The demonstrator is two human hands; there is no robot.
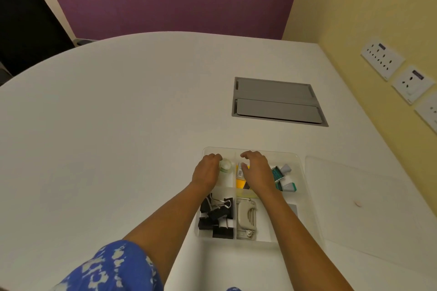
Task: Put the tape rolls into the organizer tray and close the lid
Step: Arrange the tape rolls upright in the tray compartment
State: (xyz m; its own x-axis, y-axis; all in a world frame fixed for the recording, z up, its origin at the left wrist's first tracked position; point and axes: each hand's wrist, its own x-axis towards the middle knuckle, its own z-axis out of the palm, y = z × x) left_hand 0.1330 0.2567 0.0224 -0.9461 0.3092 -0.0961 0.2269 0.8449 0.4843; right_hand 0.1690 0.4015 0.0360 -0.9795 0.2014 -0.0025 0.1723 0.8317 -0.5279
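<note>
A white table [118, 125] carries a clear tray [298, 158] split into compartments. Going left to right: a blue patterned sleeve [111, 269] shows at the lower left. The left hand [206, 171] reaches into the tray's far-left compartment, its fingers curled down beside one small clear tape roll [225, 165] that lies there; whether the fingertips actually grip the roll cannot be told. Below it, the near-left compartment holds a heap of black binder clips [216, 216], about five, though the pile makes the count uncertain. Next comes one beige stapler [246, 218] in the near-middle compartment. Above it, the right hand [256, 170] hovers over the far-middle compartment with fingers loosely spread and bent, holding nothing, above a yellow pack [241, 181]. Right of that hand lie two tubes [282, 177] with pale caps. One clear lid [369, 208] lies flat on the table just right of the tray, off it. Farther back sits one grey hatch [276, 101], and three sockets [383, 59] line the yellow wall.
</note>
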